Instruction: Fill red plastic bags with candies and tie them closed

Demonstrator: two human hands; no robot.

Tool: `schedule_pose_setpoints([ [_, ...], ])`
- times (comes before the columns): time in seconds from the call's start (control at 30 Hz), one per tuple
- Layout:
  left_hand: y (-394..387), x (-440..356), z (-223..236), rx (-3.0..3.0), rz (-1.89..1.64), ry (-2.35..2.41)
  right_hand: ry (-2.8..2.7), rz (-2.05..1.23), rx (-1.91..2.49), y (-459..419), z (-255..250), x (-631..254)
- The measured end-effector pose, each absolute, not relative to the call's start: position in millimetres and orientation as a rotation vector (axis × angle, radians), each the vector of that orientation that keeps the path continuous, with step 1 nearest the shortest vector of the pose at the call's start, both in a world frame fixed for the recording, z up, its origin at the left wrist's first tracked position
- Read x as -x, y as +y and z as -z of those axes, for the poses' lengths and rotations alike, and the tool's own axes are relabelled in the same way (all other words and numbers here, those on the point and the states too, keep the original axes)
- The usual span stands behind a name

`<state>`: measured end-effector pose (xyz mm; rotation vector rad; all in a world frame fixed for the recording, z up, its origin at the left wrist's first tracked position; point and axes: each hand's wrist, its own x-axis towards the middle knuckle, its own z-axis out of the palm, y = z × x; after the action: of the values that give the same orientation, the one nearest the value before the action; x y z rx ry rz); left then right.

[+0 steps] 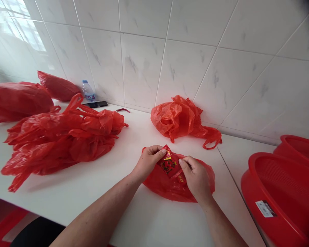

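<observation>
Both hands hold a small red packet with gold print, stretched between them. My left hand pinches its upper left corner between thumb and fingers. At its right edge, my right hand is closed with thumb against the fingers. Under the packet lies a red plastic bag, spread on the white table. Another dark red piece with gold marks shows just below the packet, near my right fingers; I cannot tell whether it is separate.
Several crumpled red plastic bags lie to the left, with full red bags behind. A crumpled bag rests by the tiled wall. A water bottle, phone and thin red strip sit at the back. Red plastic baskets stand right.
</observation>
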<state>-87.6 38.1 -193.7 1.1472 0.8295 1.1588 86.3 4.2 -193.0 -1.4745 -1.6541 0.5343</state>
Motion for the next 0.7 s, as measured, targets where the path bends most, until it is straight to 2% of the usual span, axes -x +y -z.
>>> schedule_pose_setpoints([
  [0.3, 41.3, 86.1, 197.8, -1.031, -1.302, 0.875, -1.582, -0.700, 1.412, 1.0, 189.2, -82.0],
  [0.7, 37.6, 84.9, 197.1, -1.233, -1.224, 0.925, -1.574, -0.604, 1.464, 5.2, 194.4, -88.6],
])
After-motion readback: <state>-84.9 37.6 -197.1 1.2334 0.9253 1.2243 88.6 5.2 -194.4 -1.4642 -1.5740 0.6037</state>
